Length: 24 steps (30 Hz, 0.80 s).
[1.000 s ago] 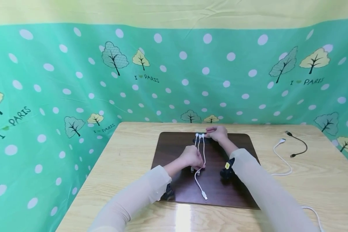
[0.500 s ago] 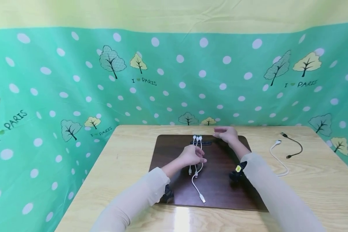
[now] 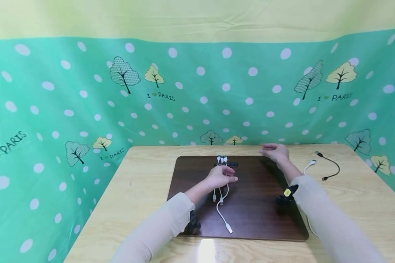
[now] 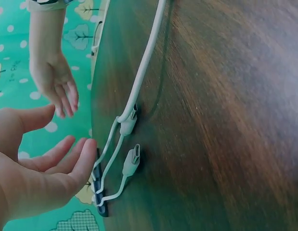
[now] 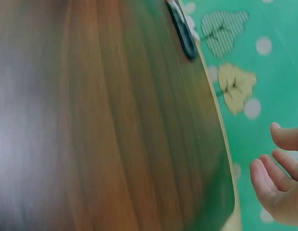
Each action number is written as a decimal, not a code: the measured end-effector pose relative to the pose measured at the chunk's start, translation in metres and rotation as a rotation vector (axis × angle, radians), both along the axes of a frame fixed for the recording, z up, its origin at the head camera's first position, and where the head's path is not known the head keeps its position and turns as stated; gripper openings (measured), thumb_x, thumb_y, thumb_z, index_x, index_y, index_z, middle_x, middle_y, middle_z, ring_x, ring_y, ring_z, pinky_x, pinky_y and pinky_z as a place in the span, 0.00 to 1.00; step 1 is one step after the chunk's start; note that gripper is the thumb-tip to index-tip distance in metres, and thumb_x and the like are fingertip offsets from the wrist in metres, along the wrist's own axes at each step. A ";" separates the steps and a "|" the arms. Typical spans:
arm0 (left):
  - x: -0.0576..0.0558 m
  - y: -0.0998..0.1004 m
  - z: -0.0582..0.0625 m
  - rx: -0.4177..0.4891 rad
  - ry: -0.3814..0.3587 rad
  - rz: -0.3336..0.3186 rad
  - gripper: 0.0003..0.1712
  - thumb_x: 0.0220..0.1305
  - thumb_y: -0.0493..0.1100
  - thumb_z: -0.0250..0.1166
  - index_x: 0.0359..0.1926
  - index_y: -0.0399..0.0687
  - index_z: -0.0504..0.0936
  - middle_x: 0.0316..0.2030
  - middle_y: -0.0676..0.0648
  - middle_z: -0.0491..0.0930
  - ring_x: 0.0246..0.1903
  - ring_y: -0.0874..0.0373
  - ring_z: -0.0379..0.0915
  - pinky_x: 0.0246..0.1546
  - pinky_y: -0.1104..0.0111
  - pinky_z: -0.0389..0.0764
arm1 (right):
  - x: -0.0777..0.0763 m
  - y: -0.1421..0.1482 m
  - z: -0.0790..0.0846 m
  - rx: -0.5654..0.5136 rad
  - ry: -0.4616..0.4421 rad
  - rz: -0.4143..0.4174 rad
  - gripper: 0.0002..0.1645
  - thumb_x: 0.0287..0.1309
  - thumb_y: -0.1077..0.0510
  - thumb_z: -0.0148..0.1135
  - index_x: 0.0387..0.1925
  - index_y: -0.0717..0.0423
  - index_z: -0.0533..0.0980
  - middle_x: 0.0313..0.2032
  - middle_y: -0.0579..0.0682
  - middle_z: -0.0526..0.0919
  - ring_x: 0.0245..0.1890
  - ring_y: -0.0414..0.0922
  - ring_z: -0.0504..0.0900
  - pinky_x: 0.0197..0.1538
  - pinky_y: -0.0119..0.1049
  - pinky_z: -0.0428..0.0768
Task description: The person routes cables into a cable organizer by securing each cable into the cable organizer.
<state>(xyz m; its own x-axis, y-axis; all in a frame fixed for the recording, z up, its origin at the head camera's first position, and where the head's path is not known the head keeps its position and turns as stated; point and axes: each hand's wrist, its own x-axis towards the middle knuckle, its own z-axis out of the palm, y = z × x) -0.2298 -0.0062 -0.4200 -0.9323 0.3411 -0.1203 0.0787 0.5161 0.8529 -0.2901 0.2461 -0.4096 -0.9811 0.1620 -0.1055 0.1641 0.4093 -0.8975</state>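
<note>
Three white USB cables (image 3: 222, 213) hang from a black cable holder (image 3: 233, 165) at the far edge of a dark brown board (image 3: 256, 204). Above the cables hovers my left hand (image 3: 219, 177), thumb and fingers apart, gripping nothing. In the left wrist view two small connectors (image 4: 131, 162) lie near the holder, and the longest cable (image 4: 146, 57) runs across the board. Past the board's far right part hangs my right hand (image 3: 276, 153), fingers loosely spread with nothing in them. The right wrist view shows this hand (image 5: 281, 185) apart from the holder (image 5: 182, 33).
On the light wooden table (image 3: 145, 182), right of the board, lie a white cable (image 3: 310, 166) and a short black cable (image 3: 332, 164). A green dotted curtain (image 3: 184, 91) stands behind the table.
My left fingers have opened and come off the longest white cable. My right hand has moved away from the holder to the right. The head view has tilted upward slightly.
</note>
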 end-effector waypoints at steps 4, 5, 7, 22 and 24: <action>0.001 0.003 0.000 0.031 -0.037 -0.005 0.18 0.58 0.42 0.68 0.49 0.38 0.81 0.42 0.42 0.86 0.42 0.54 0.82 0.42 0.71 0.81 | 0.003 0.027 -0.001 -0.013 -0.014 -0.067 0.32 0.59 0.56 0.65 0.61 0.67 0.70 0.27 0.33 0.86 0.23 0.19 0.76 0.44 0.24 0.84; 0.001 0.004 -0.001 0.035 -0.044 -0.004 0.19 0.58 0.42 0.68 0.49 0.38 0.81 0.42 0.43 0.86 0.41 0.55 0.82 0.42 0.71 0.81 | 0.004 0.034 -0.002 -0.007 -0.017 -0.076 0.32 0.59 0.56 0.65 0.62 0.67 0.69 0.23 0.28 0.82 0.23 0.19 0.76 0.45 0.25 0.84; 0.002 0.005 -0.001 0.039 -0.055 -0.003 0.19 0.58 0.43 0.68 0.49 0.38 0.81 0.43 0.43 0.86 0.41 0.57 0.82 0.41 0.73 0.80 | 0.005 0.047 -0.003 -0.002 -0.030 -0.100 0.33 0.59 0.55 0.65 0.62 0.67 0.69 0.18 0.21 0.75 0.23 0.20 0.76 0.45 0.25 0.84; 0.006 0.015 -0.002 0.130 -0.144 -0.012 0.20 0.58 0.41 0.68 0.50 0.36 0.80 0.42 0.41 0.85 0.41 0.48 0.83 0.41 0.64 0.85 | 0.026 0.117 -0.011 0.151 -0.181 -0.330 0.32 0.59 0.48 0.62 0.60 0.62 0.72 0.25 0.35 0.79 0.40 0.39 0.79 0.57 0.38 0.79; 0.007 0.017 -0.001 0.115 -0.139 -0.019 0.20 0.59 0.42 0.68 0.50 0.37 0.80 0.42 0.42 0.85 0.41 0.50 0.83 0.40 0.68 0.85 | 0.029 0.120 -0.012 0.144 -0.186 -0.361 0.29 0.59 0.49 0.61 0.57 0.63 0.73 0.43 0.53 0.82 0.55 0.52 0.74 0.68 0.46 0.70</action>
<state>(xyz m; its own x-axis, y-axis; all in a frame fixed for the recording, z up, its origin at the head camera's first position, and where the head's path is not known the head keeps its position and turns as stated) -0.2230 0.0103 -0.4211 -0.9024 0.3779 -0.2071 -0.0354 0.4141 0.9095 -0.2616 0.3661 -0.4215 -0.8255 0.5171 -0.2262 0.4730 0.4151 -0.7771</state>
